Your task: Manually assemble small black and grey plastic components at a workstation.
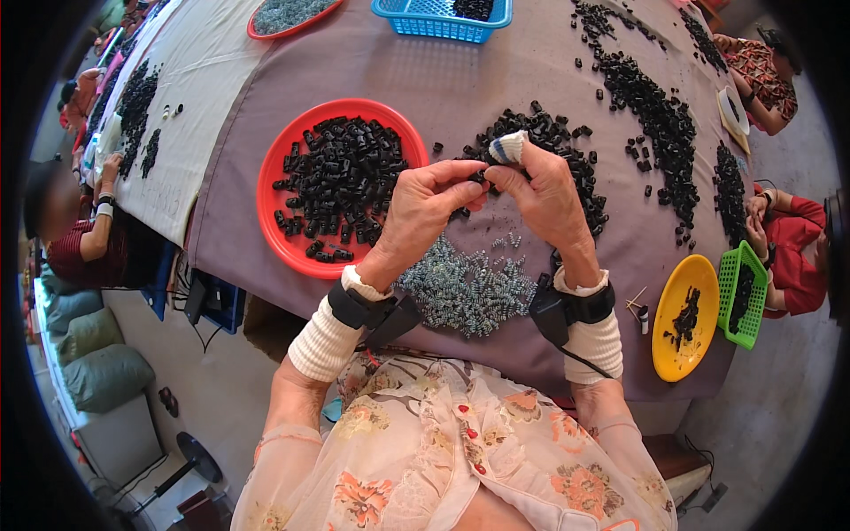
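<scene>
My left hand (431, 205) and my right hand (547, 190) meet above the table, fingertips pinched together around a small black plastic part (479, 176), mostly hidden by the fingers. A white-and-blue wrap (508, 148) covers one finger of the right hand. Beneath the hands lies a pile of small metal coil springs (469, 288). To the left, a red round tray (268, 190) holds many black plastic parts (347, 173). Just beyond my right hand spreads a heap of loose black parts (580, 168).
A blue basket (443, 24) and a red dish of clear pieces (251, 28) stand at the far side. On the right are a yellow plate (702, 341), a green basket (751, 329) and a small bottle (644, 319). Other people sit along both sides.
</scene>
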`<act>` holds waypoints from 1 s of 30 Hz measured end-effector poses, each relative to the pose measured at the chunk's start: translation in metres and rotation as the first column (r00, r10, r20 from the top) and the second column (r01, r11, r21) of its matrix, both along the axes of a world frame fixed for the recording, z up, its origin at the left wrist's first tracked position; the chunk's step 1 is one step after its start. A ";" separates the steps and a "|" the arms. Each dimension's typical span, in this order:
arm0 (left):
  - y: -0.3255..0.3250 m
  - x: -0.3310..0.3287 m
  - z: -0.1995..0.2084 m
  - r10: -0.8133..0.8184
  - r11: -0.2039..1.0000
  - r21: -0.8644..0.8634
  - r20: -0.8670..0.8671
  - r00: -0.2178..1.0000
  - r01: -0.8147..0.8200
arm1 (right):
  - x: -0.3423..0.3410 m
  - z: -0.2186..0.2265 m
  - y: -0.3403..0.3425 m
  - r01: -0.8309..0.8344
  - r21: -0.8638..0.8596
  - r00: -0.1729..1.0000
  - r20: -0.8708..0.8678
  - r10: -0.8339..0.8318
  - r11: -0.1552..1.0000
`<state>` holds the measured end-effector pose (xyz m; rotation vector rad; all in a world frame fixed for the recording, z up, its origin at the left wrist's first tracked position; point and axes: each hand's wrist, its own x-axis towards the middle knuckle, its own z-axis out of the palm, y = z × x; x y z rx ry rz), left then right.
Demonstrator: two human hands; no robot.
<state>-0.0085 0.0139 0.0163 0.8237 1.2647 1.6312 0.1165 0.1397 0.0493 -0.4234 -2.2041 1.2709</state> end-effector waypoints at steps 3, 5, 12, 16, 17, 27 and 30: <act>-0.001 0.002 0.001 0.026 0.999 -0.029 -0.068 0.997 -0.028 | 0.001 0.004 0.000 0.009 0.290 0.999 0.045 -0.023 0.957; 0.000 0.003 0.001 0.033 0.999 -0.034 -0.093 0.995 -0.037 | 0.001 0.004 0.000 0.011 0.367 1.000 0.013 -0.017 0.930; -0.002 -0.001 0.007 0.052 0.998 -0.034 -0.064 0.997 -0.055 | 0.000 0.002 0.001 -0.014 -0.176 0.998 0.060 0.025 0.984; -0.007 -0.011 0.010 0.129 0.991 -0.047 0.068 0.989 -0.126 | 0.003 -0.027 0.003 0.041 -0.196 0.999 0.035 -0.035 0.980; -0.008 -0.013 0.008 0.146 0.989 -0.042 0.088 0.985 -0.143 | 0.003 -0.035 0.003 -0.019 0.012 0.998 0.057 0.018 1.000; -0.011 -0.012 0.001 0.151 0.987 -0.062 0.117 0.981 -0.145 | -0.002 -0.076 -0.023 -0.169 0.642 0.929 0.358 -0.097 0.748; -0.011 -0.011 -0.001 0.142 0.989 -0.061 0.158 0.977 -0.134 | 0.005 -0.075 -0.013 -0.150 0.591 0.940 0.334 -0.072 0.793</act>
